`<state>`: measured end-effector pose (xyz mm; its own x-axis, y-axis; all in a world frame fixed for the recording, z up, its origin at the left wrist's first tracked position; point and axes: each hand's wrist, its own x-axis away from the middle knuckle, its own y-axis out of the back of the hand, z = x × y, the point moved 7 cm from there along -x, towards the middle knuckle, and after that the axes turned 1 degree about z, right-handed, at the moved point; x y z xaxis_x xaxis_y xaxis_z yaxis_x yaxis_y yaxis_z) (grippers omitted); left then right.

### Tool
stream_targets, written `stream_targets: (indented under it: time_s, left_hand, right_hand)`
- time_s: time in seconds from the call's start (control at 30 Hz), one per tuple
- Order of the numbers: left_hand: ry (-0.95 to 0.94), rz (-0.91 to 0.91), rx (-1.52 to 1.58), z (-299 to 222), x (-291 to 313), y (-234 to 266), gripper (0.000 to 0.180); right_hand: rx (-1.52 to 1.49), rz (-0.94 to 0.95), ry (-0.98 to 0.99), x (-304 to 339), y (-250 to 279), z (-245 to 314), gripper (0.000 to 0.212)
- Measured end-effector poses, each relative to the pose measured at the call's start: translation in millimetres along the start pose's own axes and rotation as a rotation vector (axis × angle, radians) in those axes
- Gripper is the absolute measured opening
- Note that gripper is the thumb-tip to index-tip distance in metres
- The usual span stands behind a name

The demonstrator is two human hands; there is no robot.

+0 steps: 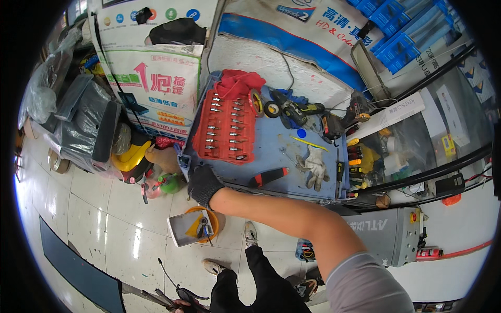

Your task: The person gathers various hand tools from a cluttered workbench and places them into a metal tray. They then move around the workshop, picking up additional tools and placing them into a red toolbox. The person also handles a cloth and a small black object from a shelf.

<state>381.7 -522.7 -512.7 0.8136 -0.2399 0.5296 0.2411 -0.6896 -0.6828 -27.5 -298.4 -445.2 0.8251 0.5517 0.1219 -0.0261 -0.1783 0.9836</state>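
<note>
My right hand (203, 186), in a dark knitted glove, reaches across to the front left corner of the blue workbench top (224, 171). Its fingers are mostly hidden, so what they touch or hold does not show. Close beside it on the bench lies an open red socket set case (222, 128) with rows of metal bits. Low in the picture, my left hand (182, 303) is partly cut off and closed around a black air blow gun (183, 293) with a thin bent nozzle. A red-and-black utility knife (269, 177) rests to the right of the gloved hand.
A red cloth (240, 83), tape rolls (272, 109), a cordless drill (292, 110) and a stained glove (314, 168) lie on the bench. Below stands an orange bucket (216, 219) with a pale tray (182, 229) on it. Plastic-covered boxes (86, 133) fill the left side.
</note>
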Motion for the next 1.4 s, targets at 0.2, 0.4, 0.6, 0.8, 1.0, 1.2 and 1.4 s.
stream_targets:
  time_s: [0.2,0.4,0.6,0.8,1.0,1.2,1.4]
  left_hand:
    - [0.027,0.028,-0.059,10,-20,-38,0.051]
    - [0.081,0.022,-0.029,35,-29,-48,0.050]
    - [0.136,-0.034,-0.112,60,-65,-79,0.050]
    - [0.150,0.034,-0.141,88,-86,-122,0.054]
    - [0.112,0.024,-0.215,104,-118,-166,0.054]
    - [0.098,0.056,-0.050,101,-135,-246,0.044]
    - [0.069,0.058,0.025,101,-133,-254,0.051]
  right_hand:
    - [-0.108,-0.223,0.061,34,30,-19,0.022]
    - [-0.247,-0.277,-0.228,159,40,-160,0.015]
    - [-0.338,-0.083,-0.713,221,-28,-296,0.022]
    - [-0.448,0.185,-0.674,208,-66,-309,0.029]
    - [-0.722,-0.043,-0.664,231,-32,-337,0.026]
    - [-1.556,-0.537,-0.785,300,-11,-319,0.023]
    - [-1.137,0.114,-0.773,350,-27,-257,0.033]
